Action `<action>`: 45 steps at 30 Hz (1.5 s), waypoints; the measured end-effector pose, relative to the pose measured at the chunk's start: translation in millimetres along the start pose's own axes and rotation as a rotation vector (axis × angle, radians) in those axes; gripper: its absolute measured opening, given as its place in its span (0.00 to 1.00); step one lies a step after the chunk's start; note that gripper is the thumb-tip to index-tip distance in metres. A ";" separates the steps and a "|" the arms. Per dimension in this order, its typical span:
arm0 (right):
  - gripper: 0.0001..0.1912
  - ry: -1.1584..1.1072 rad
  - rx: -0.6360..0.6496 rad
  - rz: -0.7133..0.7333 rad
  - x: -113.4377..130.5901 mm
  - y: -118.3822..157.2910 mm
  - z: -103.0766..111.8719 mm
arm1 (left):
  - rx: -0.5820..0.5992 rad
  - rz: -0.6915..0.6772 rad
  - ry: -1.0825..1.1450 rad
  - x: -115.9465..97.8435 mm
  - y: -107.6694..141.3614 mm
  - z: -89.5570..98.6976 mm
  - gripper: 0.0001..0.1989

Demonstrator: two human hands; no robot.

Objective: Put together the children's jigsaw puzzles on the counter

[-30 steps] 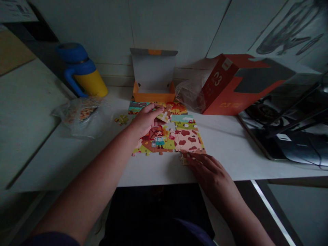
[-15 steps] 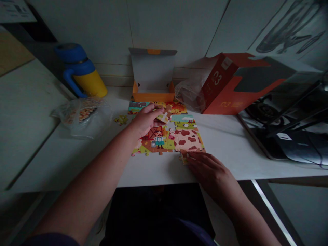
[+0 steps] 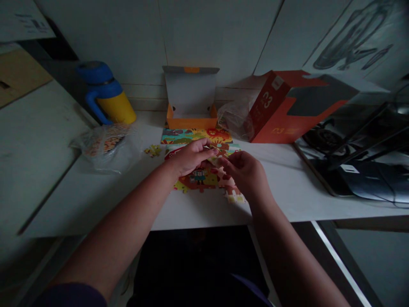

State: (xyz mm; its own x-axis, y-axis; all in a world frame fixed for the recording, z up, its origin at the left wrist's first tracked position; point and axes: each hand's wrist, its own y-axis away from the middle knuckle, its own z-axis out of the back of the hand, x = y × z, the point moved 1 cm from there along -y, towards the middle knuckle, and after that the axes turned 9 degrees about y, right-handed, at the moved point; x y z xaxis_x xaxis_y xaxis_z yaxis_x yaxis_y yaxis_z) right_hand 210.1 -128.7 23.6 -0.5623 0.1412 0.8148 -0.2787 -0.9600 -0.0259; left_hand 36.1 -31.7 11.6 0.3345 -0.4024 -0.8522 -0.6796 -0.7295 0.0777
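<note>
A colourful jigsaw puzzle (image 3: 204, 181), partly joined, lies flat on the white table. Above its middle, my left hand (image 3: 194, 157) is closed on puzzle pieces (image 3: 213, 160). My right hand (image 3: 244, 170) meets it from the right, its thumb and fingers pinched at the right edge of those same pieces. Both hands hide part of the cow and barn pictures. A fence-patterned piece (image 3: 234, 197) sits along the puzzle's lower right edge. Some loose pieces (image 3: 152, 150) lie left of the puzzle.
An open orange box (image 3: 191, 123) stands behind the puzzle, with a clear plastic bag (image 3: 234, 117) and a large red box (image 3: 277, 123) to its right. At the left are a blue and yellow flask (image 3: 116, 104) and a bagged item (image 3: 107, 145). A stove (image 3: 329, 140) is at the right.
My right hand has left the puzzle's lower right edge and moved up to the pieces in my left hand. The fence-patterned piece there shows more fully. The view has shifted slightly.
</note>
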 end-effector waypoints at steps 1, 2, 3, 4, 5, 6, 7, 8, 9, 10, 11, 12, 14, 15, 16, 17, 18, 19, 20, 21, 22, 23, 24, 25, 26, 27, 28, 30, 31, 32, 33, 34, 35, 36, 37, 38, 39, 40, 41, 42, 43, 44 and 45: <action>0.20 -0.019 0.003 -0.012 1.0 -3.1 -1.3 | 0.002 -0.001 0.004 -0.1 -0.1 0.7 0.18; 0.20 -0.049 0.005 -0.029 1.6 -5.1 -2.2 | -0.004 -0.004 0.009 -0.3 -0.3 1.4 0.19; 0.20 -0.091 0.011 -0.048 1.7 -6.2 -2.9 | -0.013 -0.009 0.016 -0.7 -0.5 2.0 0.19; 0.20 -0.138 0.020 -0.066 1.4 -6.8 -3.4 | -0.022 -0.011 0.023 -1.0 -0.8 2.4 0.19; 0.20 -0.180 0.022 -0.080 0.6 -7.0 -3.7 | -0.030 -0.012 0.032 -1.4 -1.1 2.4 0.19; 0.20 -0.211 0.023 -0.088 -0.8 -7.1 -3.9 | -0.037 -0.010 0.044 -1.8 -1.2 2.2 0.18; 0.20 -0.232 0.022 -0.090 -2.5 -7.2 -4.1 | -0.041 -0.007 0.056 -2.2 -1.3 1.8 0.17; 0.19 -0.245 0.020 -0.087 -4.5 -7.5 -4.4 | -0.043 -0.004 0.067 -2.6 -1.2 1.3 0.17; 0.19 -0.252 0.021 -0.080 -6.6 -7.8 -4.6 | -0.044 0.002 0.075 -2.8 -0.9 0.8 0.16; 0.19 -0.255 0.024 -0.073 -8.5 -8.2 -4.9 | -0.044 0.009 0.080 -3.0 -0.6 0.5 0.16; 0.19 -0.263 0.031 -0.066 -10.0 -8.7 -5.1 | -0.042 0.013 0.083 -3.1 -0.2 0.3 0.15; 0.19 -0.277 0.041 -0.059 -11.0 -9.1 -5.2 | -0.037 0.016 0.086 -3.2 0.2 0.3 0.15; 0.19 -0.322 0.065 -0.045 -11.5 -9.3 -4.6 | -0.028 0.009 0.090 -3.6 0.5 1.0 0.14; 0.19 -0.353 0.079 -0.045 -11.3 -8.8 -3.7 | -0.029 -0.001 0.095 -3.9 0.3 1.7 0.14; 0.19 -0.392 0.095 -0.058 -10.9 -7.8 -2.4 | -0.036 -0.012 0.102 -4.4 -0.2 2.6 0.14; 0.20 -0.433 0.110 -0.080 -10.8 -6.0 -0.7 | -0.050 -0.025 0.110 -5.0 -0.9 3.8 0.14; 0.20 -0.467 0.123 -0.111 -11.0 -3.4 1.6 | -0.072 -0.038 0.119 -5.7 -1.9 5.1 0.14; 0.21 -0.488 0.136 -0.143 -11.9 0.2 4.1 | -0.100 -0.055 0.126 -6.6 -3.0 6.7 0.14; 0.22 -0.490 0.151 -0.170 -13.4 4.8 6.9 | -0.131 -0.075 0.130 -7.6 -4.2 8.5 0.14; 0.22 -0.473 0.171 -0.186 -15.5 10.3 9.5 | -0.162 -0.096 0.131 -8.6 -5.3 10.3 0.13; 0.22 -0.434 0.203 -0.193 -18.1 16.4 11.8 | -0.195 -0.121 0.132 -9.8 -6.4 12.2 0.13; 0.21 -0.380 0.248 -0.194 -21.1 23.1 13.5 | -0.223 -0.144 0.133 -10.9 -7.3 13.9 0.13; 0.21 -0.311 0.298 -0.195 -24.3 29.9 14.6 | -0.245 -0.162 0.133 -11.8 -8.1 15.5 0.12; 0.21 -0.232 0.342 -0.197 -27.4 36.5 15.1 | -0.261 -0.173 0.132 -12.6 -8.7 16.7 0.12; 0.20 -0.155 0.373 -0.196 -30.1 42.7 15.3 | -0.273 -0.177 0.130 -13.1 -9.2 17.5 0.12; 0.19 -0.081 0.386 -0.192 -32.3 48.0 15.1 | -0.280 -0.177 0.129 -13.4 -9.5 18.1 0.12; 0.18 -0.015 0.381 -0.185 -33.8 52.4 14.8 | -0.283 -0.175 0.127 -13.6 -9.7 18.2 0.11; 0.16 0.087 0.336 -0.163 -34.7 58.0 14.1 | -0.281 -0.171 0.124 -13.5 -9.9 18.0 0.11; 0.16 0.126 0.307 -0.150 -34.2 59.3 13.8 | -0.279 -0.171 0.122 -13.3 -10.0 17.7 0.11; 0.16 0.161 0.281 -0.134 -33.3 59.9 13.4 | -0.277 -0.170 0.121 -13.1 -10.0 17.6 0.11; 0.15 0.195 0.258 -0.118 -32.1 60.0 13.1 | -0.276 -0.167 0.120 -12.9 -9.9 17.5 0.11; 0.15 0.231 0.241 -0.099 -30.7 59.7 12.7 | -0.276 -0.166 0.119 -12.6 -9.9 17.5 0.11; 0.14 0.270 0.226 -0.078 -29.2 59.3 12.2 | -0.275 -0.163 0.118 -12.4 -9.9 17.7 0.11; 0.13 0.312 0.215 -0.055 -27.7 58.9 11.6 | -0.274 -0.160 0.116 -12.2 -9.9 17.9 0.11; 0.12 0.351 0.206 -0.031 -26.2 58.6 11.0 | -0.273 -0.158 0.114 -11.9 -9.9 18.3 0.11; 0.11 0.385 0.196 -0.004 -24.8 58.6 10.5 | -0.273 -0.158 0.112 -11.7 -9.9 18.6 0.11; 0.10 0.414 0.185 0.029 -23.5 58.9 10.1 | -0.273 -0.159 0.110 -11.5 -10.0 19.0 0.11; 0.09 0.438 0.170 0.066 -22.3 59.7 9.9 | -0.275 -0.160 0.109 -11.3 -10.1 19.3 0.11; 0.08 0.460 0.151 0.105 -21.2 60.9 9.9 | -0.275 -0.162 0.110 -11.2 -10.3 19.5 0.11; 0.08 0.480 0.129 0.143 -20.4 62.6 10.0 | -0.274 -0.164 0.113 -11.2 -10.5 19.6 0.12; 0.08 0.497 0.106 0.179 -19.8 64.8 10.2 | -0.271 -0.165 0.116 -11.3 -10.6 19.5 0.11; 0.08 0.513 0.086 0.218 -19.6 67.5 10.4 | -0.266 -0.165 0.118 -11.4 -10.8 19.4 0.11; 0.09 0.527 0.061 0.263 -19.9 70.5 10.4 | -0.264 -0.164 0.120 -11.6 -10.8 19.1 0.11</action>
State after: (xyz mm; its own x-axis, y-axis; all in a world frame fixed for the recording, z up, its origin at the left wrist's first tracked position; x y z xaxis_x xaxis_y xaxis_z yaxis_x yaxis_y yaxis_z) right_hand 209.7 -201.7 11.6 -0.9217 -0.0169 0.3875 -0.0415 -0.9890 -0.1418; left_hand 27.0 -8.6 10.7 0.5103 -0.3187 -0.7988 -0.4231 -0.9016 0.0895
